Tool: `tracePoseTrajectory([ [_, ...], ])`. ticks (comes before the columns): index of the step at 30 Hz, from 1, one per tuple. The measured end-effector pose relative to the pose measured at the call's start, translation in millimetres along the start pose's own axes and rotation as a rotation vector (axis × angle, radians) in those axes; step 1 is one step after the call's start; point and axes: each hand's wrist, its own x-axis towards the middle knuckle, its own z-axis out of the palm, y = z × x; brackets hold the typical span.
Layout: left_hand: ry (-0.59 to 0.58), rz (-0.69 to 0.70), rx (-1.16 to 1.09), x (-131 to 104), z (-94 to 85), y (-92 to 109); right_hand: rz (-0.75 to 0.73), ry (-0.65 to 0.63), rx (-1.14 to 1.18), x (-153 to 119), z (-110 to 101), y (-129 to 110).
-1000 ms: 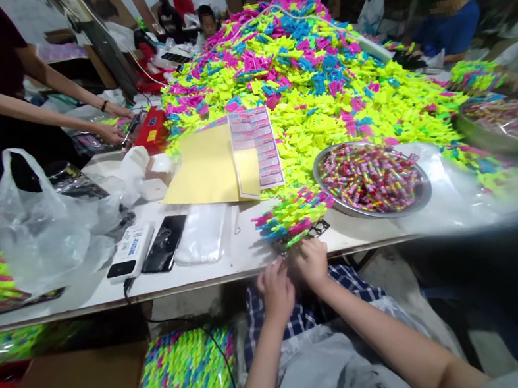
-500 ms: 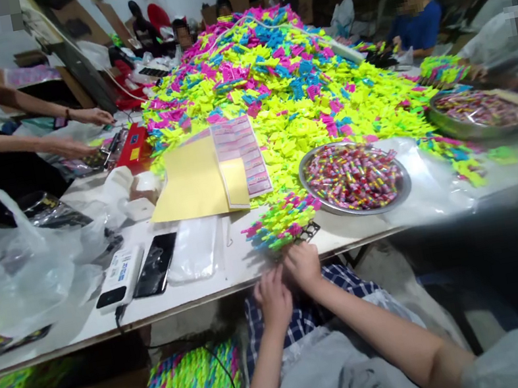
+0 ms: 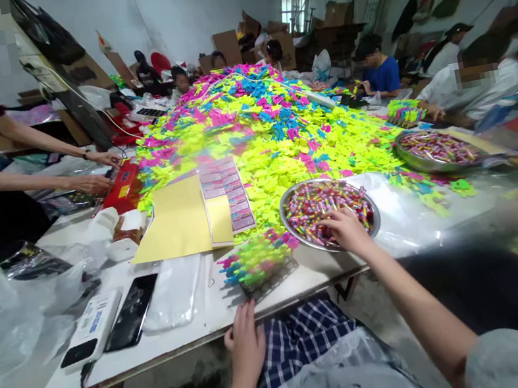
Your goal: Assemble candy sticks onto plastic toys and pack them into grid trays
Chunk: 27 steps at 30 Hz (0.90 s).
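Behind the metal bowl [image 3: 295, 236] on the table [image 3: 174, 339] rises a neon heap [image 3: 287, 129]. Left of the bowl sits the coloured bundle [image 3: 255, 258] on a dark strip [image 3: 276, 276]; nearer the person, left of the bowl, the left hand [image 3: 245, 340] meets the strip's end. The right hand [image 3: 348, 230], fingers bent, dips among the bowl's wrapped pieces [image 3: 306, 209]. Neither grip is clear.

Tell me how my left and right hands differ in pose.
Your right hand is over the metal bowl of small colourful pieces; your left hand is at the table's near edge, by the dark rack. Your right hand is farther from your body than your left. Both are bare.
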Motion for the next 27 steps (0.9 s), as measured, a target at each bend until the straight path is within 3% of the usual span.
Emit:
tracePoseTrajectory([
  [2,-0.013,0.008,0.004,0.7,0.6,-1.3,-0.128,-0.143,-0.062,12.4,-8.7,34.5],
  [5,-0.021,-0.007,0.002,-0.1,1.9,0.4,-0.232,-0.222,-0.066,15.6,-3.9,56.3],
  [9,-0.017,-0.05,-0.003,-1.2,4.2,4.4,-0.16,-0.027,0.161,19.3,3.9,51.2],
  [12,-0.028,-0.063,-0.014,-0.4,7.1,5.1,0.023,0.112,0.358,53.6,2.6,33.8],
  [14,-0.036,-0.079,-0.022,0.7,8.0,4.9,0.047,0.012,0.289,94.0,6.8,16.0],
  [16,-0.043,-0.098,-0.031,1.2,6.8,4.7,-0.079,-0.292,0.026,138.3,20.5,-5.7],
  [19,-0.042,-0.085,-0.061,-1.4,-2.0,6.4,-0.179,-0.498,-0.075,188.1,53.5,-38.4],
  [21,0.022,-0.083,-0.102,-5.4,-14.0,10.2,-0.209,-0.581,-0.119,204.7,74.0,-55.7],
  [23,0.166,-0.121,-0.152,-9.8,-32.0,16.7,-0.218,-0.635,-0.153,213.4,85.2,-66.9],
  [25,0.347,-0.153,-0.201,-11.6,-56.2,25.3,-0.211,-0.658,-0.159,220.4,82.8,-71.7],
  [27,0.506,-0.12,-0.256,-7.5,-84.7,34.2,-0.2,-0.657,-0.135,227.0,66.4,-71.5],
])
